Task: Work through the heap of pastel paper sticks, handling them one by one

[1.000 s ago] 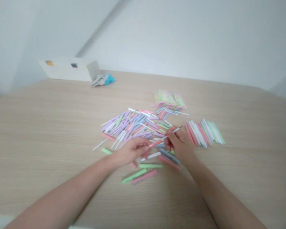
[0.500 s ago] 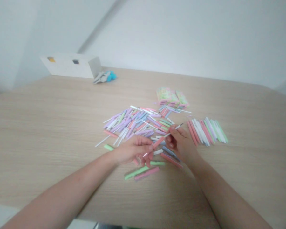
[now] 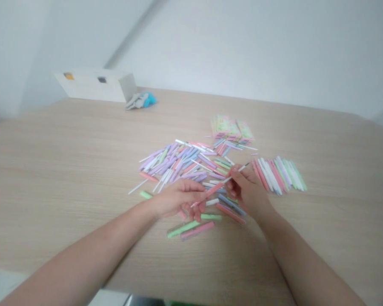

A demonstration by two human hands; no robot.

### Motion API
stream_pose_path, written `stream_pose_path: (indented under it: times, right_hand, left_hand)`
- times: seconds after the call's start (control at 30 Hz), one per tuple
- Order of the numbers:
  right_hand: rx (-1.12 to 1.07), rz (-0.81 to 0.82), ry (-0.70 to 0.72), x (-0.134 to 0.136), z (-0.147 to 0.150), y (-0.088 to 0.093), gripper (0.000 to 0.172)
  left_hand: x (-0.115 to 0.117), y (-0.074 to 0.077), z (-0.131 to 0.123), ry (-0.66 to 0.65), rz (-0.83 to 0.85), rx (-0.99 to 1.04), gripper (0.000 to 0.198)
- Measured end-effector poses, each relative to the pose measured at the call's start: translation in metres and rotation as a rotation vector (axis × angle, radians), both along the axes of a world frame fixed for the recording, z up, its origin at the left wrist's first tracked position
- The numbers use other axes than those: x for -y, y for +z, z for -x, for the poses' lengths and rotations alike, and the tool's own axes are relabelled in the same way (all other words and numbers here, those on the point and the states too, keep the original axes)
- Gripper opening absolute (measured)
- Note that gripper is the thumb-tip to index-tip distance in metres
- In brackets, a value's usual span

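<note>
On my feed I count two hands, the left hand (image 3: pixel 178 199) and the right hand (image 3: pixel 247 190), and one pink-and-white stick (image 3: pixel 214 189) between them. The right hand is pinched almost fully closed on the stick, between thumb and fingers. The left hand's fingers (image 3: pixel 199 196) curl around the stick's lower end, palm down. The stick lies tilted across the gap between my two hands, its long axis running from lower left to upper right. Its thin white tip pokes past the right hand, and its other end shows just by the left fingers.

Straight ahead of the grip, a loose heap of pastel sticks (image 3: pixel 175 163) sprawls over the wooden table (image 3: pixel 67 170), mostly lilac, white and pink, too many and too tangled for me to count. Just right of the right hand lies a tidier fanned row of sticks (image 3: pixel 277 175), roughly twenty. Below the hands I count about seven scattered sticks (image 3: pixel 196 225) in green, pink, blue and white. Beyond the heap sit about three bundled packets (image 3: pixel 231 128) in green and pink. Far off to the left of the grip stands one white box (image 3: pixel 95 86) with two small patches, one yellow and one dark; I cannot see inside it. Just beside it lies one grey-and-blue cloth bundle (image 3: pixel 141 101).
</note>
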State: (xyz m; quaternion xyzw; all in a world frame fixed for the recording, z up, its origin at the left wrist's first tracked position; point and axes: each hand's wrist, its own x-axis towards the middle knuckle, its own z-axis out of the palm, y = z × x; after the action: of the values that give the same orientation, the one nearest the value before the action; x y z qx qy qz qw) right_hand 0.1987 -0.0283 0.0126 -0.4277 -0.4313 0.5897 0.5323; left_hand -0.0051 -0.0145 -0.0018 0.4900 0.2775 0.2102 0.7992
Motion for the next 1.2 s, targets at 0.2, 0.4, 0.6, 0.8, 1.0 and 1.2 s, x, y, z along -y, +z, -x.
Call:
stream_pose_path:
  times: [0.2, 0.4, 0.6, 0.8, 1.0, 1.2]
  right_hand:
    - [-0.086, -0.024, -0.020, 0.001, 0.008, -0.003, 0.029]
    - [-0.083, -0.038, -0.013, 0.003, 0.008, -0.003, 0.028]
    - [-0.094, -0.023, 0.009, 0.003, 0.006, 0.000, 0.029]
    - [-0.047, -0.162, -0.072, 0.008, 0.003, 0.004, 0.026]
    - [-0.133, -0.242, -0.150, 0.009, 0.002, 0.011, 0.029]
    - [0.068, -0.120, 0.006, 0.008, 0.011, -0.005, 0.031]
  left_hand:
    - [0.001, -0.007, 0.001, 0.033, -0.094, -0.029, 0.030]
    - [0.001, -0.005, 0.000, 0.008, -0.161, -0.022, 0.028]
    - [-0.001, -0.001, 0.001, -0.029, -0.239, -0.100, 0.029]
    - [-0.003, -0.002, 0.004, -0.051, -0.325, -0.228, 0.038]
    - [-0.003, -0.006, 0.000, 0.067, -0.405, -0.060, 0.026]
    - [-0.004, -0.003, -0.001, 0.200, -0.646, 0.079, 0.016]
